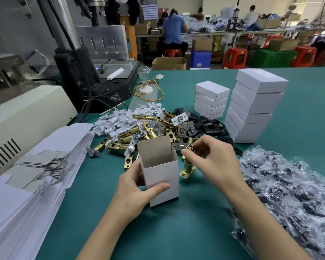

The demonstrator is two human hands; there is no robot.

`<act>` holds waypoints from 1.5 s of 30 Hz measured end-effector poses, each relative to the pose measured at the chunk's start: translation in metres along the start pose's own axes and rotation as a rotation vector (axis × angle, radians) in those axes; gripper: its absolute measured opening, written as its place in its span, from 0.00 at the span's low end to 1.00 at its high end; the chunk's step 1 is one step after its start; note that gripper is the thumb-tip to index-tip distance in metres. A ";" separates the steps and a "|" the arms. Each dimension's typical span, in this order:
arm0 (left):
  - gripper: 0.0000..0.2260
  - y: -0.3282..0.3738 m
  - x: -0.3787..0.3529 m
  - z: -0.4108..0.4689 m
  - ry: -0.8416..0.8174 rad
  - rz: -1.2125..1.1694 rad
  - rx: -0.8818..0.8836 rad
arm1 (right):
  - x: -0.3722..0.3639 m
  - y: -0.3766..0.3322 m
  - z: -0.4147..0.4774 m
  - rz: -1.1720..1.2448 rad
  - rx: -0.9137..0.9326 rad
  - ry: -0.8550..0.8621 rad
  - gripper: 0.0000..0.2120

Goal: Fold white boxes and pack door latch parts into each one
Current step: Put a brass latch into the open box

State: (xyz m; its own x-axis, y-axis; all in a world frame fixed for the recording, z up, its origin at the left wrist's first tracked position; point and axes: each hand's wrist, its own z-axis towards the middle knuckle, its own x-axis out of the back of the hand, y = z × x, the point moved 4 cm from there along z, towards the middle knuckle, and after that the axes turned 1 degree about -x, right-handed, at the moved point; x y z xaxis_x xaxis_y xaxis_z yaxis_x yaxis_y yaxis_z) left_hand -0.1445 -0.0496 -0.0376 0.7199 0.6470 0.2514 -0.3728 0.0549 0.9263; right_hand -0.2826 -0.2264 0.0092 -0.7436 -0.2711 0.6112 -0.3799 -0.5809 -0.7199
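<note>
The left hand [135, 188] grips the open box [162, 175] upright; the right hand [212, 160], at three o'clock, pinches a brass latch [188, 168], best lowered end-first.

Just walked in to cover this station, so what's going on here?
A person is packing door latch parts. Their left hand holds an open white box upright on the green table, while the right hand pinches a brass latch beside the box's open top, not yet inside. More latches lie piled behind it, flat box blanks sit to the left, and closed boxes are stacked at the back right.
</note>
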 end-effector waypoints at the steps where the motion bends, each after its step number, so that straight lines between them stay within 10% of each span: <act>1: 0.27 -0.001 0.000 -0.001 0.000 0.001 -0.004 | 0.005 -0.003 -0.001 -0.009 0.012 0.058 0.14; 8: 0.26 -0.005 -0.004 -0.002 -0.031 -0.021 -0.003 | 0.066 -0.049 -0.004 0.232 0.081 0.393 0.12; 17: 0.23 0.001 -0.011 -0.002 -0.048 -0.044 -0.045 | 0.029 -0.072 -0.026 0.636 -0.120 0.028 0.15; 45: 0.21 -0.007 -0.014 0.003 -0.172 -0.185 0.077 | 0.006 -0.085 -0.035 -0.571 0.127 0.065 0.22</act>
State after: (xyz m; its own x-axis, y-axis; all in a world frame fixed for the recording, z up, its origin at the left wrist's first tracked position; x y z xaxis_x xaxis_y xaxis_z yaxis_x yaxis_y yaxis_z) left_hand -0.1500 -0.0608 -0.0471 0.8629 0.4923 0.1139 -0.1848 0.0977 0.9779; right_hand -0.2743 -0.1515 0.0625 -0.4743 0.1575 0.8662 -0.6644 -0.7095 -0.2348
